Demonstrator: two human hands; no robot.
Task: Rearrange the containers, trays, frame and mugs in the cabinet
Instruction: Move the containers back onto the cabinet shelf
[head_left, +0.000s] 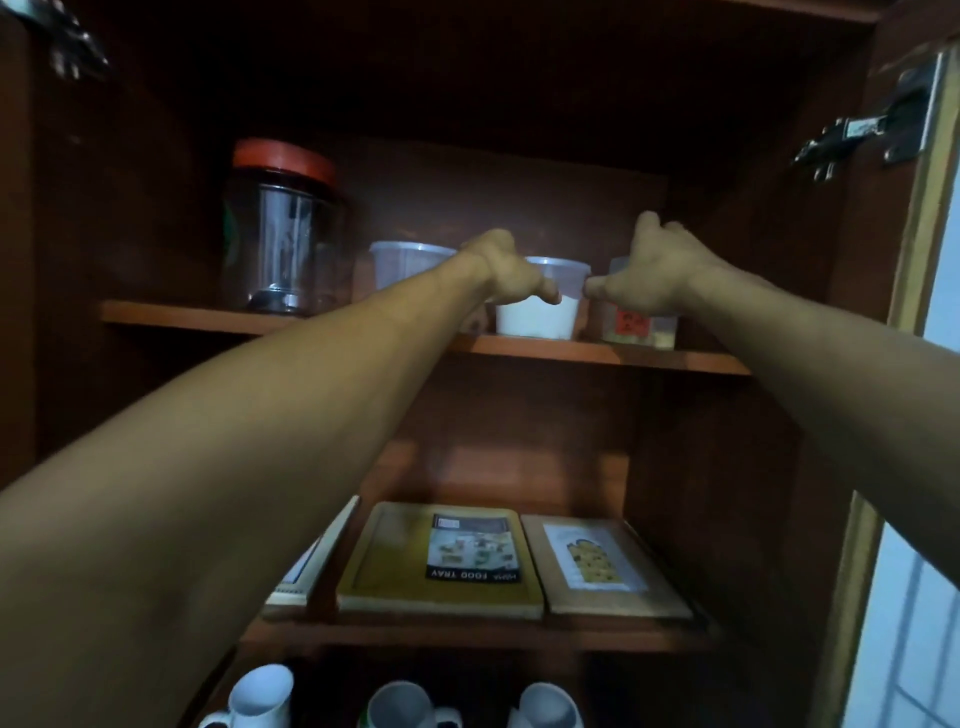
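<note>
On the top shelf (597, 353) stand a tall clear jar with a red lid (283, 228), an empty clear tub (410, 262), a clear tub half full of white powder (537, 317) and a small container with a red label (639, 330). My left hand (506, 270) grips the white-filled tub at its left rim, thumb across its front. My right hand (644, 270) curls over the top of the labelled container. A dark item beside the white-filled tub is mostly hidden by my left arm.
The middle shelf holds a yellow food tray (439, 558), a picture frame (602, 564) to its right and a flat framed piece (311, 566) half hidden by my left arm. Three white mugs (400, 704) lie on the bottom shelf. The open door's hinge (857, 135) is at upper right.
</note>
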